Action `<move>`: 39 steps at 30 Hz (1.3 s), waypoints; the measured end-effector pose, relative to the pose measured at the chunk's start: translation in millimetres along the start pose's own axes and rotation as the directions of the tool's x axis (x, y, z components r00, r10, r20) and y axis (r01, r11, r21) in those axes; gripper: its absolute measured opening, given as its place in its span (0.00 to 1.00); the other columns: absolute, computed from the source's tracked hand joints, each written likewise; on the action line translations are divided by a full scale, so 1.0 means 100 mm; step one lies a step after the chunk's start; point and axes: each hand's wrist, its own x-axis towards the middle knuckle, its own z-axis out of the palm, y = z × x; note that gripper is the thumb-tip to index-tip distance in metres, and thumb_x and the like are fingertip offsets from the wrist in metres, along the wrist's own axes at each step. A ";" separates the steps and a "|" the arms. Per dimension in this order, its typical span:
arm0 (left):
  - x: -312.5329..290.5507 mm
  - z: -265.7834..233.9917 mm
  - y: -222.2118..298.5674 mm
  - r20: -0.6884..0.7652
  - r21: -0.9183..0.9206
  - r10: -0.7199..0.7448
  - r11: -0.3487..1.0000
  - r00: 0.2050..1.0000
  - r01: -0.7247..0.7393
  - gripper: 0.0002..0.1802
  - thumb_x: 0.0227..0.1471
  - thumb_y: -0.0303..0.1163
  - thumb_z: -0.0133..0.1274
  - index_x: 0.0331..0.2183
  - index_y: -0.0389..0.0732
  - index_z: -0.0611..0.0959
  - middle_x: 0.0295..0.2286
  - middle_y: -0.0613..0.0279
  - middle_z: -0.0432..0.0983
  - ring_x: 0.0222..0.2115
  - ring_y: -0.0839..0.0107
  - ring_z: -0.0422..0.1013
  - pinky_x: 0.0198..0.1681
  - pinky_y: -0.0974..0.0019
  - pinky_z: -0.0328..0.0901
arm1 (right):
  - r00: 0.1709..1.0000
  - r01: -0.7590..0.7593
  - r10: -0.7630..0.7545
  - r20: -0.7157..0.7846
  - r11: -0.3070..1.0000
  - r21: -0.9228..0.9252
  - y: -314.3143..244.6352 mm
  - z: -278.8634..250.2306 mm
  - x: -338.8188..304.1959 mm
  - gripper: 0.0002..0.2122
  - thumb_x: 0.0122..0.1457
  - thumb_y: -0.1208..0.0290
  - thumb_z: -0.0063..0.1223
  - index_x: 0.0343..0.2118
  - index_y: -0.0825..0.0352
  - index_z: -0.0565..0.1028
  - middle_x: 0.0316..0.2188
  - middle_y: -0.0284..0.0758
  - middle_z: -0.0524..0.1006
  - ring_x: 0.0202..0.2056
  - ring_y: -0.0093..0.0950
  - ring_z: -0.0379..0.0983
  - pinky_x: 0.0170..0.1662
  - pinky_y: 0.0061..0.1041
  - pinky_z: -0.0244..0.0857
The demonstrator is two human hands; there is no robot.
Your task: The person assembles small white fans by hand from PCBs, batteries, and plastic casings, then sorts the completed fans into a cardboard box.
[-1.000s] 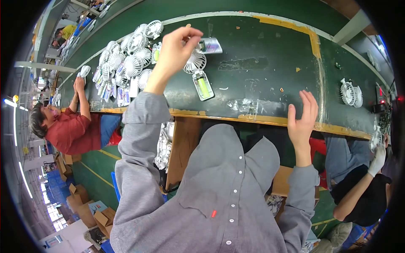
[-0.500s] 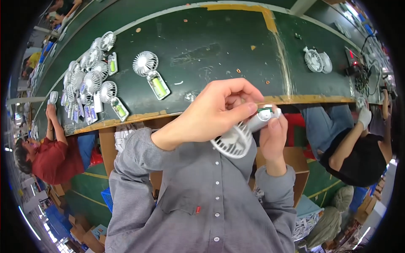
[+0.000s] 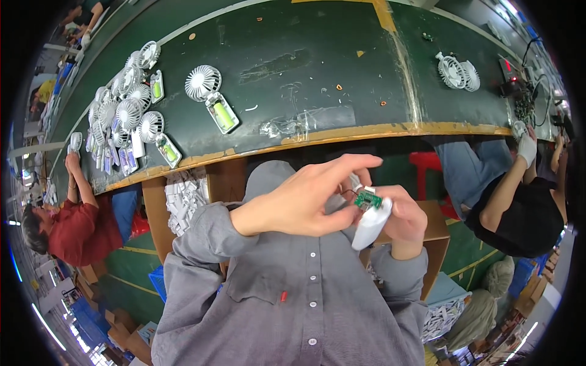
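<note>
In front of my chest, my right hand (image 3: 404, 218) grips a white fan handle (image 3: 371, 227), which tilts with its rounded end downward. A small green circuit board (image 3: 368, 199) with thin wires sits at the upper end of this handle. My left hand (image 3: 308, 196) is beside it, index finger stretched out above the board and thumb apart from it, close to the board's left edge. Its other fingers are partly hidden. The fan head seen earlier does not show clearly now; my left hand covers that area.
On the green bench (image 3: 293, 67) lie an opened fan with a green battery (image 3: 221, 114), a heap of white fans (image 3: 125, 113) at left and two fan heads (image 3: 458, 73) at right. A box of white parts (image 3: 185, 201) stands below. Co-workers sit on both sides.
The handle has turned, so the circuit board now faces up and the fan head is no longer visible. Both hands have come lower, and my left index finger has lifted away from the thumb.
</note>
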 end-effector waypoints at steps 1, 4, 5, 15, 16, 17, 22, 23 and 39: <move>0.02 -0.01 0.03 0.004 0.164 0.061 0.985 0.998 -0.061 0.30 0.43 0.25 0.57 0.52 0.39 0.74 0.37 0.60 0.75 0.28 0.68 0.74 0.29 0.67 0.69 | 1.000 0.011 -0.011 0.002 0.991 -0.134 -0.05 0.02 0.00 0.24 0.56 0.56 0.42 0.35 0.79 0.76 0.33 0.44 0.78 0.33 0.33 0.75 0.40 0.26 0.67; 0.06 -0.01 0.03 0.140 0.523 0.278 0.794 0.950 -0.309 0.25 0.37 0.25 0.55 0.44 0.44 0.81 0.33 0.63 0.73 0.23 0.70 0.71 0.21 0.68 0.66 | 0.985 -0.164 0.152 -0.084 0.974 -0.157 -0.21 0.08 -0.03 0.18 0.54 0.65 0.42 0.34 0.78 0.76 0.29 0.41 0.79 0.35 0.30 0.75 0.41 0.25 0.66; 0.06 0.00 0.01 0.138 0.522 0.279 0.795 0.950 -0.309 0.25 0.37 0.25 0.55 0.44 0.44 0.81 0.33 0.63 0.73 0.23 0.70 0.71 0.21 0.68 0.66 | 0.989 -0.131 0.118 -0.090 0.980 -0.153 -0.20 0.13 -0.01 0.16 0.54 0.68 0.41 0.32 0.77 0.76 0.26 0.40 0.78 0.31 0.30 0.76 0.37 0.25 0.68; -0.03 0.06 -0.12 0.069 0.528 0.453 0.740 0.889 -0.418 0.17 0.35 0.24 0.60 0.34 0.42 0.83 0.32 0.66 0.76 0.25 0.72 0.74 0.21 0.70 0.68 | 0.975 -0.106 0.084 -0.207 0.989 -0.100 -0.06 0.27 -0.07 0.10 0.56 0.77 0.44 0.26 0.76 0.77 0.11 0.35 0.74 0.14 0.23 0.71 0.22 0.19 0.63; -0.04 0.04 -0.12 0.067 0.536 0.449 0.737 0.891 -0.412 0.17 0.35 0.24 0.60 0.34 0.42 0.83 0.32 0.66 0.76 0.25 0.72 0.74 0.21 0.70 0.68 | 0.977 -0.106 0.085 -0.197 0.990 -0.097 -0.05 0.29 -0.05 0.10 0.56 0.77 0.44 0.26 0.76 0.77 0.11 0.35 0.74 0.14 0.23 0.71 0.22 0.19 0.63; -0.06 0.04 -0.14 0.050 0.570 0.464 0.714 0.885 -0.406 0.16 0.35 0.24 0.60 0.34 0.41 0.83 0.31 0.66 0.76 0.25 0.72 0.74 0.21 0.70 0.68 | 0.965 -0.120 0.083 -0.249 0.983 -0.137 -0.05 0.33 -0.03 0.10 0.57 0.77 0.44 0.24 0.75 0.77 0.11 0.35 0.74 0.13 0.22 0.70 0.21 0.19 0.62; -0.16 0.09 -0.20 -0.088 0.755 0.459 0.609 0.884 -0.241 0.12 0.34 0.24 0.60 0.29 0.39 0.83 0.26 0.63 0.76 0.24 0.69 0.74 0.23 0.70 0.70 | 0.972 -0.024 -0.112 -0.206 0.827 -0.562 -0.02 0.38 -0.12 0.15 0.55 0.76 0.45 0.11 0.68 0.72 0.10 0.32 0.73 0.12 0.22 0.66 0.19 0.22 0.58; -0.14 -0.03 -0.28 -0.141 0.754 0.459 0.624 0.877 -0.206 0.11 0.34 0.23 0.60 0.28 0.38 0.83 0.25 0.62 0.77 0.24 0.67 0.75 0.24 0.70 0.70 | 0.972 0.165 -0.231 -0.033 0.781 -0.602 -0.03 0.36 -0.23 0.16 0.54 0.74 0.46 0.10 0.67 0.72 0.10 0.32 0.73 0.12 0.24 0.66 0.20 0.23 0.59; -0.26 -0.47 -0.32 -0.254 -0.960 -0.208 0.177 0.945 -0.219 0.11 0.53 0.27 0.49 0.41 0.43 0.77 0.33 0.61 0.72 0.29 0.73 0.64 0.22 0.77 0.57 | 0.592 -0.563 -0.528 -0.608 0.268 -0.782 0.98 -0.56 -1.33 0.36 0.48 0.73 0.62 0.61 0.75 0.58 0.60 0.50 0.60 0.60 0.42 0.59 0.62 0.36 0.52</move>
